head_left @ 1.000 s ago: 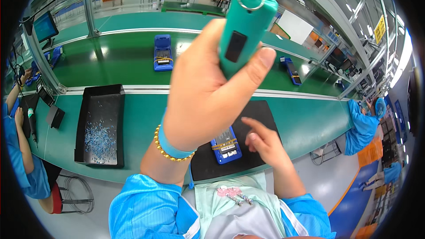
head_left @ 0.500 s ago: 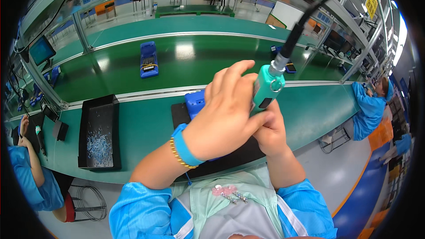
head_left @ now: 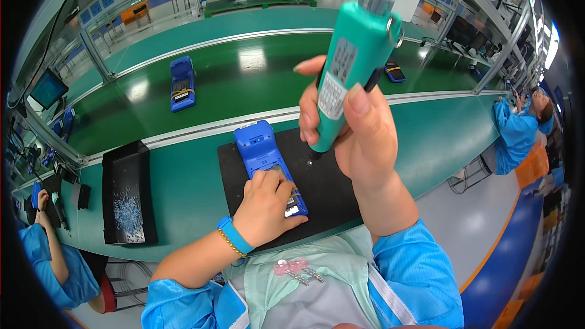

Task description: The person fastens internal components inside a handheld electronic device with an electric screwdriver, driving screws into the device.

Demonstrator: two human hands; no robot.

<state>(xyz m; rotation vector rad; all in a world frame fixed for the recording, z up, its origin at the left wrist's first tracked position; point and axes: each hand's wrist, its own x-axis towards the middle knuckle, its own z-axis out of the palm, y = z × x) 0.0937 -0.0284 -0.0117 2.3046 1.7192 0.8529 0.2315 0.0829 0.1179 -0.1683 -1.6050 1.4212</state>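
Probably rigid, the green screwdriver (head_left: 350, 64) is gripped mid-barrel by the right fingers (head_left: 309, 109); blue device (head_left: 259, 144) is touched by left fingers (head_left: 262, 181), grip unclear.

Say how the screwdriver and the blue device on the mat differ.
The screwdriver is raised, tip down, in the right hand; the device lies on the mat under the left hand. The screwdriver is green and tapered; the device, blue and slab-shaped. Each has a hand on it.
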